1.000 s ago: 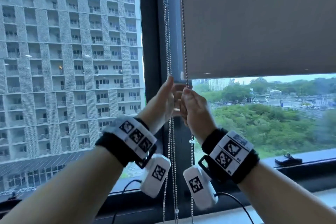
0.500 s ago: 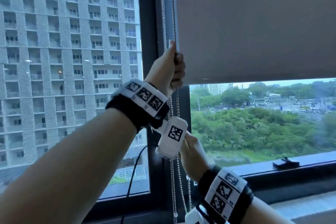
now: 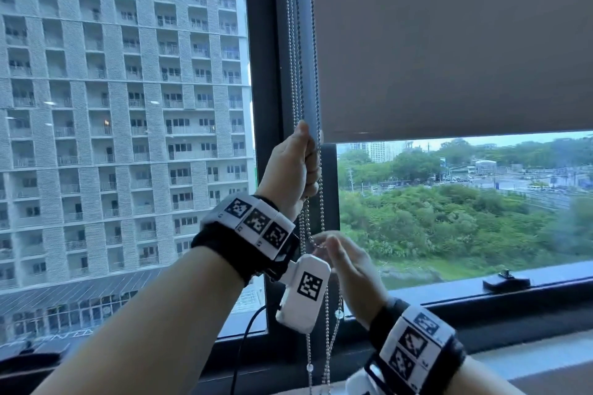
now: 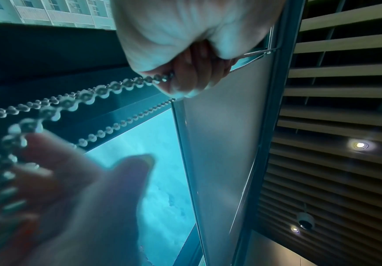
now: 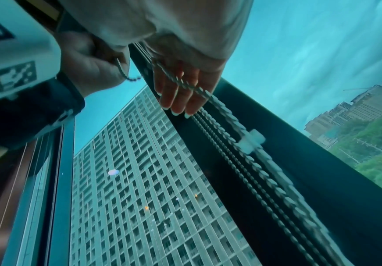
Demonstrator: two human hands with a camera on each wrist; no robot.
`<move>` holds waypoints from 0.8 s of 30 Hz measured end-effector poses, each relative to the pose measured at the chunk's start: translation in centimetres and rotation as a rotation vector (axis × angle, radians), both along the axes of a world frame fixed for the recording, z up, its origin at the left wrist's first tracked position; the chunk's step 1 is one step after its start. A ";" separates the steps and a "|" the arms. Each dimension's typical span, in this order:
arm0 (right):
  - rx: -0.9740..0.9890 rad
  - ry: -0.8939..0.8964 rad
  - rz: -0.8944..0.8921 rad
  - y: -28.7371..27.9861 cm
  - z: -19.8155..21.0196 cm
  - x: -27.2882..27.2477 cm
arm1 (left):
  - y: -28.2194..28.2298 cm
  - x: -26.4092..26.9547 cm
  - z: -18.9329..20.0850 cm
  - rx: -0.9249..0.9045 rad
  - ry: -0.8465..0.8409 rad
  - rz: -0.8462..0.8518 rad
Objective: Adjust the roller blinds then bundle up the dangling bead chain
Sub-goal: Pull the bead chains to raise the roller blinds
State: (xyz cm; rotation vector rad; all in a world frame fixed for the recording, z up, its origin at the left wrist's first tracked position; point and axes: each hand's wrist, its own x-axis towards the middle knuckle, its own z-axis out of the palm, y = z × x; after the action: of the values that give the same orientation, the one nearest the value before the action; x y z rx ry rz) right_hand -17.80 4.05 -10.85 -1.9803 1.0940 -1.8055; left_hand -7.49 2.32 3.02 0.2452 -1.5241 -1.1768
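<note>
Silver-beaded metal chain [image 3: 321,189] hangs in long vertical strands against the dark window frame [image 3: 266,106], and that up-and-down axis is what the coming move turns on. Nearest the head camera, the right hand [image 3: 348,261] sits low, just right of the strands, its fingers [image 5: 178,90] straight and loosely spread; in the right wrist view they lie flat against one strand with nothing curled round it, so I judge this hand is touching rather than holding. A clear plastic chain connector [image 5: 251,141] sits on the strands a little below those fingertips. Higher and further in, the left hand [image 3: 293,167] is a closed fist round the chain, thumb up along it; the left wrist view shows the beads running straight into the curled fingers [image 4: 192,77]. So the chain passes through the left fist and drops past the right fingertips, both hands on the same line, left above right. Behind them the grey-brown fabric roller blind [image 3: 449,42] hangs with its bottom edge about level with the left fist, leaving the lower window open. Judging from this, the blind is being adjusted and bundling has not begun.
</note>
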 end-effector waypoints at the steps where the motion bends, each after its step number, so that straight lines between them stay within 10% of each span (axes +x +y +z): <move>1: -0.016 -0.011 -0.014 -0.1 0.7 -0.2 | 0.0 0.1 -0.1 -0.007 0.002 0.006; 24: -0.135 -0.130 -0.189 -1.9 9.1 2.6 | 2.2 2.9 -5.9 -0.025 -0.087 0.083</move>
State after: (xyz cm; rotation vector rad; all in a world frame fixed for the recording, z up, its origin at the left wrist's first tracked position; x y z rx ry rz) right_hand -15.21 2.13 -1.77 -1.8532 1.1809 -2.1247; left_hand -4.54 4.49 -2.87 0.3441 -1.5886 -1.0928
